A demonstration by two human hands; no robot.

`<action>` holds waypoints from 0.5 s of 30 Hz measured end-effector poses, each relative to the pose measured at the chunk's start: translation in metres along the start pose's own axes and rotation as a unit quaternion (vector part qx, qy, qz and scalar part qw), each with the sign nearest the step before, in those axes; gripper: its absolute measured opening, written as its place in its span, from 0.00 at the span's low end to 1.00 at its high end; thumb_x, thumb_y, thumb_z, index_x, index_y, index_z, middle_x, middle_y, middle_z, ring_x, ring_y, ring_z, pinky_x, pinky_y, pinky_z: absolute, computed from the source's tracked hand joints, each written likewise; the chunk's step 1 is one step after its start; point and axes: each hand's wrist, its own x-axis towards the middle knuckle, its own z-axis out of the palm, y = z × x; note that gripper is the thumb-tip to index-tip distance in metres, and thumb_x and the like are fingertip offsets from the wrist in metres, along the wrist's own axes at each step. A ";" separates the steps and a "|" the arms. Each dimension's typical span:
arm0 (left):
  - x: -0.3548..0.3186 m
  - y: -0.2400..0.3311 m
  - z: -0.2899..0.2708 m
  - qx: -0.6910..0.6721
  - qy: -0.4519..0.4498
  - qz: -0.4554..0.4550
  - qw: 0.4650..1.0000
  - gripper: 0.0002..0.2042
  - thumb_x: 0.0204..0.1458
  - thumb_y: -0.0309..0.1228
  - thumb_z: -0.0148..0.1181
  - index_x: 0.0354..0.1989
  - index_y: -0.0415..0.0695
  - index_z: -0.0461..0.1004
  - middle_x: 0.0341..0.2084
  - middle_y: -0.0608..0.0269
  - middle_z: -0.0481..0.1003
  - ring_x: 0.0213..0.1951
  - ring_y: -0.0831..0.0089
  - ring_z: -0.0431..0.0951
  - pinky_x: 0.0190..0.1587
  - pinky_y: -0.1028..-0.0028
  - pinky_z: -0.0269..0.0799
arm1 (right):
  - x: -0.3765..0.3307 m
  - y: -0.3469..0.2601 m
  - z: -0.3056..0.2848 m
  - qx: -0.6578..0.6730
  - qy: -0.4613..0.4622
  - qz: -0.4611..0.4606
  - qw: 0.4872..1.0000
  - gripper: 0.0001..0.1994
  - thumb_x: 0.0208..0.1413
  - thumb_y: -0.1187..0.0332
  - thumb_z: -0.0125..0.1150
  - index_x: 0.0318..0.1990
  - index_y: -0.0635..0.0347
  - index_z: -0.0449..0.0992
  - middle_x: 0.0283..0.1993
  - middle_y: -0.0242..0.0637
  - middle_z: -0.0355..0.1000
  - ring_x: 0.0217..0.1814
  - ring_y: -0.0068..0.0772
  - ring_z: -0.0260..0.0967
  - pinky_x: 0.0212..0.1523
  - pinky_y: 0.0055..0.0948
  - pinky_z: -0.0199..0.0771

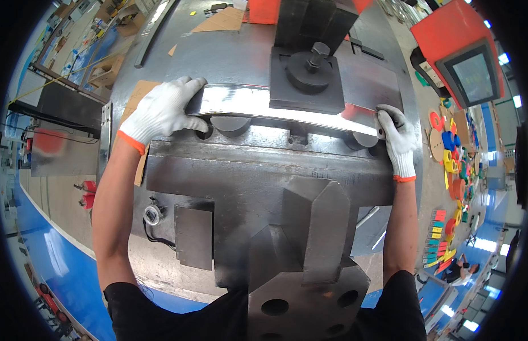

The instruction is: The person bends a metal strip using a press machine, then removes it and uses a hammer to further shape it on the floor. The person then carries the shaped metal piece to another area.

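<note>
A long shiny flat metal bar [235, 100] lies across a steel press table, its middle passing under a dark press head [306, 79] with a round disc and bolt. Two round steel posts [230, 125] stand against its near side. My left hand [168, 108], in a white knit glove with an orange cuff, grips the bar's left end, thumb on the near side and fingers over the far side. At the right end my right hand [398, 136], gloved the same, has its fingers closed round the bar; its palm side is hidden.
Nearer to me stands a heavy dark steel block [318, 227] with a pointed top. A red control box with a screen [473, 74] hangs at the upper right. Brown cardboard [218, 21] lies on the far table. Colourful parts [448, 156] cover the floor on the right.
</note>
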 end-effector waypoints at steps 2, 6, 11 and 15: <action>-0.008 0.005 0.006 -0.004 0.015 0.019 1.000 0.52 0.36 0.59 0.82 0.70 0.45 0.69 0.53 0.46 0.78 0.55 0.41 0.80 0.55 0.53 0.78 | -0.001 -0.003 -0.004 -0.016 0.005 -0.005 1.000 0.12 0.70 0.68 0.66 0.53 0.66 0.85 0.37 0.28 0.79 0.35 0.16 0.72 0.37 0.21 0.73; -0.008 0.009 0.007 -0.005 0.016 0.008 1.000 0.52 0.37 0.59 0.81 0.72 0.47 0.67 0.53 0.46 0.77 0.56 0.42 0.79 0.56 0.53 0.77 | 0.012 -0.007 -0.019 -0.174 -0.029 -0.066 0.982 0.16 0.66 0.64 0.67 0.54 0.66 0.84 0.48 0.41 0.80 0.49 0.32 0.78 0.48 0.32 0.78; -0.019 0.023 -0.010 0.063 0.029 0.021 0.997 0.48 0.44 0.53 0.80 0.72 0.43 0.67 0.54 0.46 0.77 0.55 0.43 0.79 0.56 0.52 0.76 | 0.002 -0.096 0.038 -0.327 -0.115 -0.147 0.926 0.29 0.56 0.47 0.72 0.54 0.63 0.84 0.48 0.49 0.80 0.57 0.53 0.77 0.60 0.44 0.78; -0.003 0.053 -0.023 -0.049 0.114 0.006 0.992 0.38 0.52 0.46 0.74 0.69 0.38 0.71 0.58 0.45 0.77 0.55 0.44 0.80 0.59 0.56 0.76 | -0.008 -0.100 0.084 -0.433 -0.078 -0.114 0.891 0.36 0.51 0.37 0.74 0.51 0.66 0.85 0.49 0.49 0.80 0.57 0.53 0.76 0.60 0.49 0.78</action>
